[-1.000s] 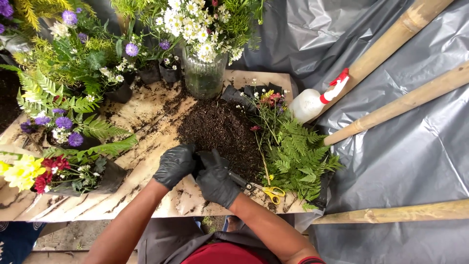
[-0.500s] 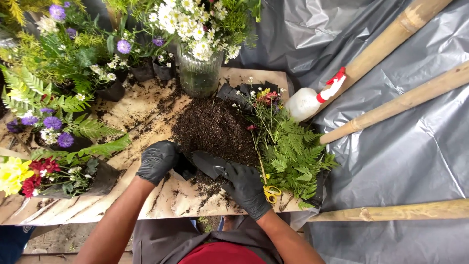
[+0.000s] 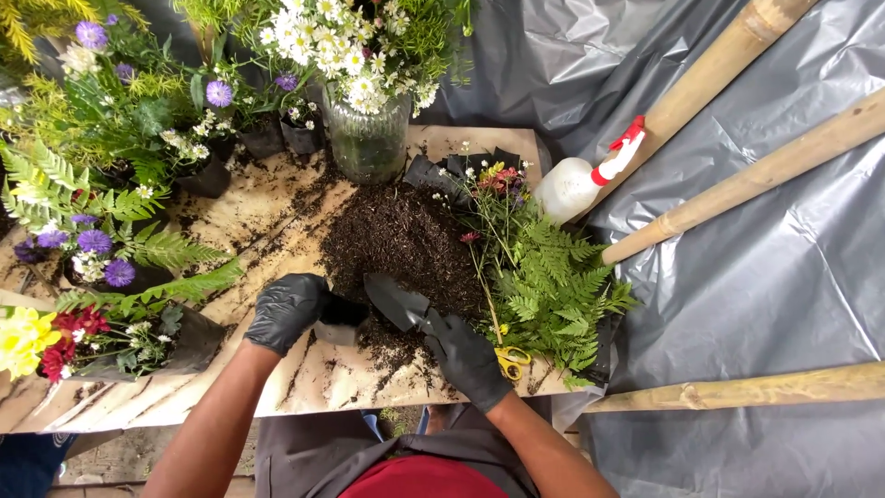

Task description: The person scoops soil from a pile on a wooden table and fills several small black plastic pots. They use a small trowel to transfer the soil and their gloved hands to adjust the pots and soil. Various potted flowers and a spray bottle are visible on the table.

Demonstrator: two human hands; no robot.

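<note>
Beside the soil heap (image 3: 406, 240), the left hand (image 3: 286, 312) grips a small black pot (image 3: 339, 318), unfilled as far as shows, while the right hand (image 3: 466, 355) holds a trowel (image 3: 396, 302), blade nearly bare

Trowel (image 3: 398, 303) now clear of bag (image 3: 339, 316)

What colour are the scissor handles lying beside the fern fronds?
Yellow. The scissor handles show in the head view, just beside the right hand.

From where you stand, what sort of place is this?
Likely an outdoor potting or flower-arranging bench: a soil heap on a wooden table, potted ferns and flowers, and a trowel in the gloved right hand.
</note>
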